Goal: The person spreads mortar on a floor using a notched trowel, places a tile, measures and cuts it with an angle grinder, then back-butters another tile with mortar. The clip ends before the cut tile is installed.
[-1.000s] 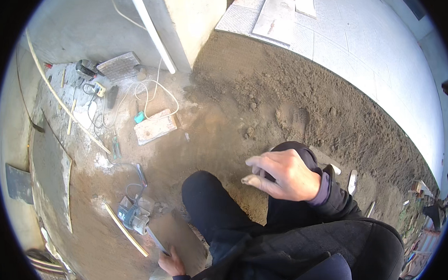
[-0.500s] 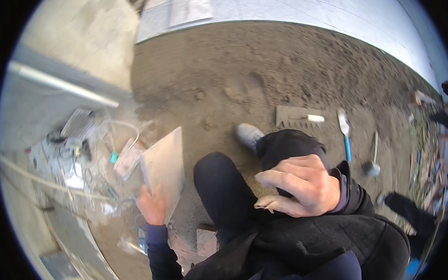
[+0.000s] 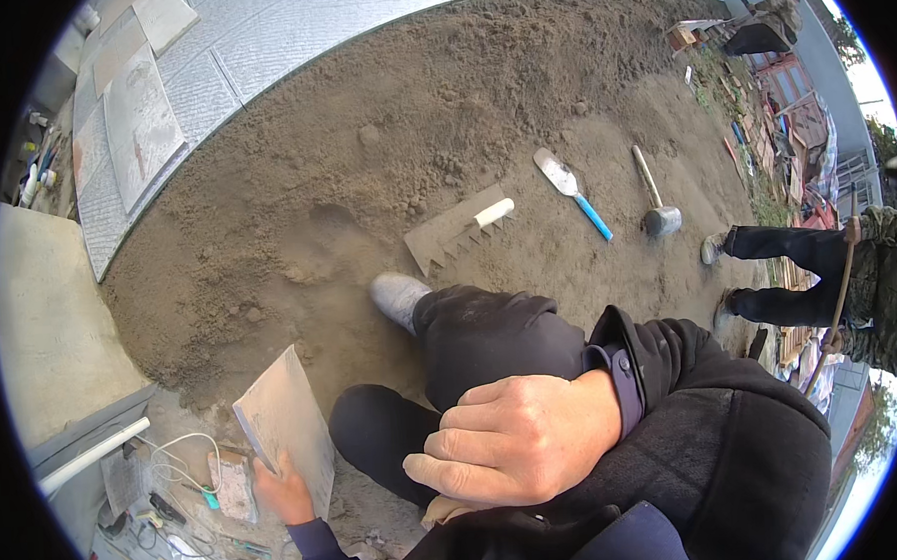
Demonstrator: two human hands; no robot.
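Observation:
My left hand [image 3: 285, 489] grips the lower left edge of a flat, light tan tile [image 3: 295, 427], which is tilted up beside my left knee. My right hand [image 3: 524, 439] is in front of my body, its back turned up and its fingers curled together; its palm side is hidden, so whether it holds anything cannot be made out. Beyond my shoe, a notched trowel [image 3: 442, 237] with a white handle lies on the soil. To its right are a blue-handled scraper [image 3: 561, 175] and a mallet [image 3: 662, 221] with a wooden handle.
Loose brown soil [image 3: 360, 94] spreads ahead, bordered by grey paving [image 3: 288, 37]; loose slabs [image 3: 144, 128] lie on it at far left. A white pipe [image 3: 94, 458], cable and small items are at lower left. At right, a person [image 3: 793, 255] stands holding a stick near piled debris.
My view has swung to the right, bringing the standing person in. The left hand still holds the tile. The right hand has turned back-up and its fingers have come closer together.

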